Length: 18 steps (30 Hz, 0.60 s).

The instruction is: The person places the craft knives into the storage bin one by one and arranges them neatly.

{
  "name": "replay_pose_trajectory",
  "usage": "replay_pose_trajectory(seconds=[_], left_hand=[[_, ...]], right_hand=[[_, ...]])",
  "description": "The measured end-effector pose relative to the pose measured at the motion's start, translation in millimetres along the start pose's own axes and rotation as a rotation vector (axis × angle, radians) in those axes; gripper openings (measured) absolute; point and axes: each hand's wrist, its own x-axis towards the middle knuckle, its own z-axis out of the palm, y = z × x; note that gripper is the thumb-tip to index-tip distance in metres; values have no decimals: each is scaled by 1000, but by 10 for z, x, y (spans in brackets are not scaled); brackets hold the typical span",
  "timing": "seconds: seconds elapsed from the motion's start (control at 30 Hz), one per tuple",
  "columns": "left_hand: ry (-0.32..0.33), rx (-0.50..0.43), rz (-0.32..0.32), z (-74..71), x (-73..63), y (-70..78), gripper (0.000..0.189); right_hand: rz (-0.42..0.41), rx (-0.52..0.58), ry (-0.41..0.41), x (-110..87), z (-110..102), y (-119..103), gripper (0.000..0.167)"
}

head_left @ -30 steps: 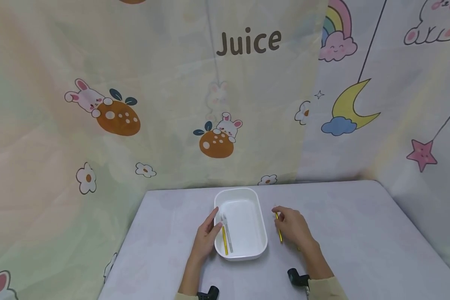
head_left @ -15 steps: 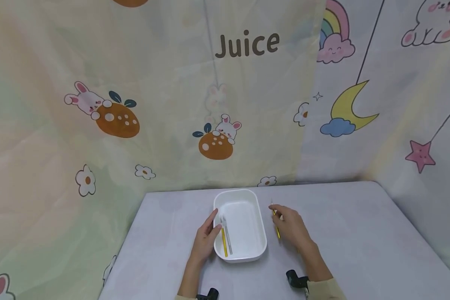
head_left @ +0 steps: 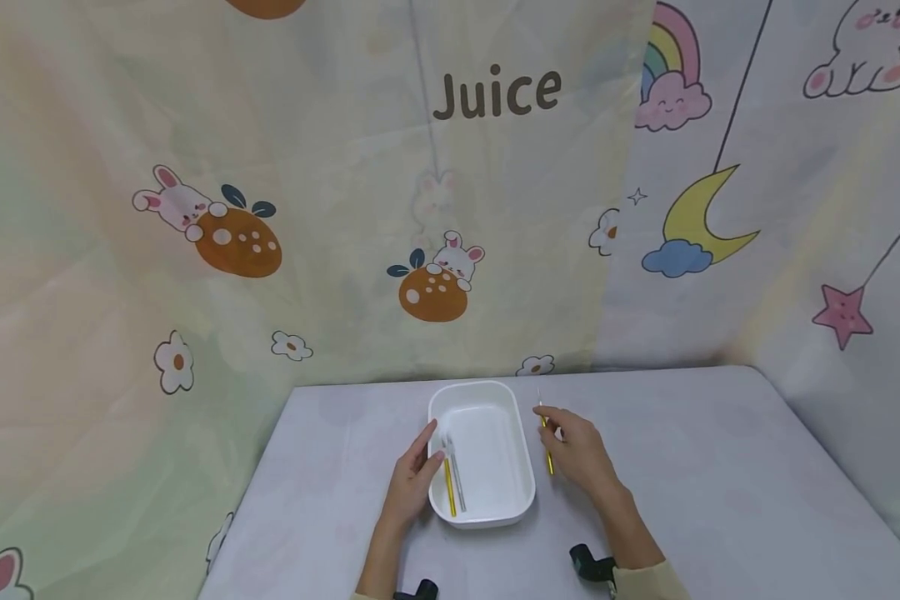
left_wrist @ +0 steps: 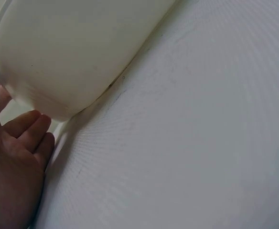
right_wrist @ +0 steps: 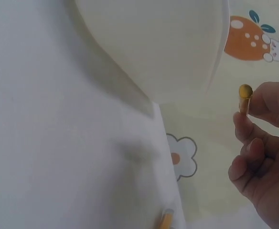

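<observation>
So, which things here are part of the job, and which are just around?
Part of the job, it seems:
white tray, left hand on it
yellow stick in right hand
second yellow stick and silver stick, in the tray
third yellow stick, on the table, probably

Just around:
printed wall cloth
black wrist devices

Soft, even light in the head view, a dimmer left wrist view and a pale, hazy right one
Faint shadow edges the white tray (head_left: 495,458) at lower centre, and the tips of the utensils (head_left: 450,487) inside fade into its white; the bench (head_left: 690,475) shows only mild shading. In the left wrist view the tray's outer wall looks grey, the lower left is dusky, and fine ripples cross the bench. In the right wrist view diffuse shadows blur over left and lower centre, while a yellow handle (right_wrist: 245,93) glints at right
</observation>
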Motion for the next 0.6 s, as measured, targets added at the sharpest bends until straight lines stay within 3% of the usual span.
replay_pose_trajectory(seconds=[0.3,0.6], left_hand=[[-8,25,19,15,1,-6,56],[5,20,2,7,12,16,57]], right_hand=[[-28,54,55,-1,58,-74,35],[-63,63,45,39,91,-166,35]])
